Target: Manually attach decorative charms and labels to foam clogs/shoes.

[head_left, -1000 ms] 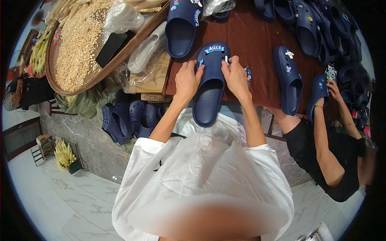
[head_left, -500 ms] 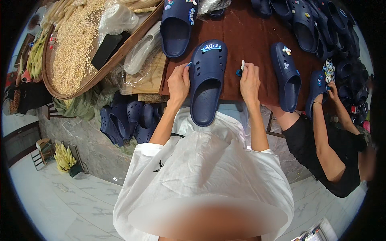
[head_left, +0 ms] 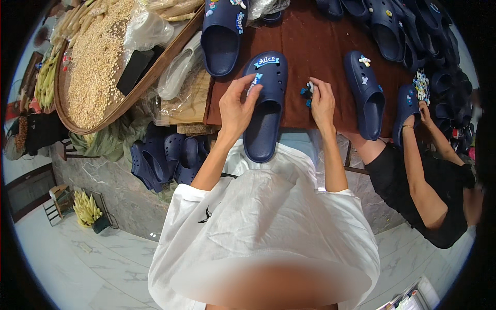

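A navy clog (head_left: 266,124) lies in front of me, toe pointing away and heel over the table edge against my white shirt. A light-blue lettered banner charm (head_left: 267,62) sits across its toe. My left hand (head_left: 237,108) reaches over the clog's left side, a blue-and-white shoe charm (head_left: 256,81) between thumb and index finger. Whether that charm is fixed in a hole I cannot tell. To the right of the clog, my right hand (head_left: 323,106) pinches several small charms (head_left: 308,94), dark, blue and white, above the brown cloth.
A decorated clog (head_left: 220,46) lies at back left, another (head_left: 366,98) to the right. A co-worker's hand (head_left: 423,109) holds a charm cluster (head_left: 421,87) by a clog (head_left: 406,108). More clogs are piled at back right. A basket of kernels (head_left: 98,67) stands at left.
My left hand has moved right, from beside the clog onto its upper, where the charm now shows. My right hand has shifted slightly, and more of its charms show.
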Demonstrator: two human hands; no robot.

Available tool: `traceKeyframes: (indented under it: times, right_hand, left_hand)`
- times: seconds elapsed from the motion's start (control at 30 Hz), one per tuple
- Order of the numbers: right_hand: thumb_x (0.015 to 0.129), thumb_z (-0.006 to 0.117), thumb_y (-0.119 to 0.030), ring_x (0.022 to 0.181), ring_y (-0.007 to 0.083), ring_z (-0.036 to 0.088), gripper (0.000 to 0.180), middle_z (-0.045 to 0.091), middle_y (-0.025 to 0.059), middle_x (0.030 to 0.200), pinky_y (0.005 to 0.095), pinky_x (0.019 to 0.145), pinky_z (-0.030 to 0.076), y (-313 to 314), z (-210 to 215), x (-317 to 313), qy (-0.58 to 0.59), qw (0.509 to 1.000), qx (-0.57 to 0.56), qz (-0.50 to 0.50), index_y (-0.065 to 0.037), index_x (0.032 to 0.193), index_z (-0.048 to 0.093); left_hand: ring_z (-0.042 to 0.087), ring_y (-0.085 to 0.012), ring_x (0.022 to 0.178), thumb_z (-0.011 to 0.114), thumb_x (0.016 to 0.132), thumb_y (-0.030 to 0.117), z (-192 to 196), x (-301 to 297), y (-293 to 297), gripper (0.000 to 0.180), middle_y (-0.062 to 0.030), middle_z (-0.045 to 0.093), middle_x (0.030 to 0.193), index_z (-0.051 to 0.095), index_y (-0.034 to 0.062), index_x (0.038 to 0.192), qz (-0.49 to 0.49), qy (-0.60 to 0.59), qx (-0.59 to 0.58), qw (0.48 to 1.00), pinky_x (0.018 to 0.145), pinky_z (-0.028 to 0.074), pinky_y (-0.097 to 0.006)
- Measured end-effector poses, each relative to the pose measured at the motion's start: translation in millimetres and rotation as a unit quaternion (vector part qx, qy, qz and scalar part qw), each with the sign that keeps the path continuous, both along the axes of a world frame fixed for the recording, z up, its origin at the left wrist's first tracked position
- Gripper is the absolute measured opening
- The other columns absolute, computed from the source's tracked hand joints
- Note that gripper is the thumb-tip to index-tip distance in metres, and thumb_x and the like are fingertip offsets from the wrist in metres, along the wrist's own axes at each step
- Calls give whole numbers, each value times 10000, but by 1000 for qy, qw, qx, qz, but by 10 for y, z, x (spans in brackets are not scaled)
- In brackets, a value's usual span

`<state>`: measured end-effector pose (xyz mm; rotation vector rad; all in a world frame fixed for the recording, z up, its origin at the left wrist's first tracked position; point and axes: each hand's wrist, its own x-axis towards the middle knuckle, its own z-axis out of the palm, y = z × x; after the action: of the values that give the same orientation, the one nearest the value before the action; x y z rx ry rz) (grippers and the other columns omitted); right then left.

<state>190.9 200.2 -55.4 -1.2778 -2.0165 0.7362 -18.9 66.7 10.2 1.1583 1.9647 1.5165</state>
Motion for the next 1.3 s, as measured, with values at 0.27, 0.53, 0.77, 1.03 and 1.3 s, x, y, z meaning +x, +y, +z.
traceKeyframes:
  times: [0.27,0.53,0.77,1.03,1.3]
  right_hand:
    - [940,567,-102,953,325,631,172,656,125,989,405,828,486,190,51,-96,27,997,71,-32,-67,1043,700]
    - [983,620,-169,787,40,586,181,647,-9,874,215,700,476,-252,655,-322,243,933,-218,151,-14,1064,665]
    - [984,613,-227,735,71,609,205,658,13,800,274,615,485,-65,349,-275,145,974,-144,96,-33,1027,662]
    - [938,618,-247,830,313,606,187,636,119,896,430,754,481,109,178,-215,-75,995,51,-42,-79,1002,670]
    - [874,675,-188,984,330,564,202,602,108,1035,426,837,465,234,457,-791,-27,977,162,140,-82,1046,685]
  left_hand:
    - [610,-192,773,809,782,152,148,175,172,313,-64,679,895,717,62,1067,-36,143,66,987,695,490,-301]
    - [628,-262,833,820,736,134,184,314,227,269,-62,688,891,712,76,976,-85,191,80,975,717,499,-361]
    - [619,-296,978,806,756,148,50,298,161,330,-107,659,1073,695,60,1054,-69,197,75,975,817,504,-378]
    - [570,-325,1102,783,785,174,-149,214,-6,354,-153,614,1190,687,60,1107,-54,144,34,988,930,468,-403]
    - [533,-362,1148,734,824,163,-295,306,-26,369,-170,576,1230,650,48,1165,-39,191,60,979,969,447,-432]
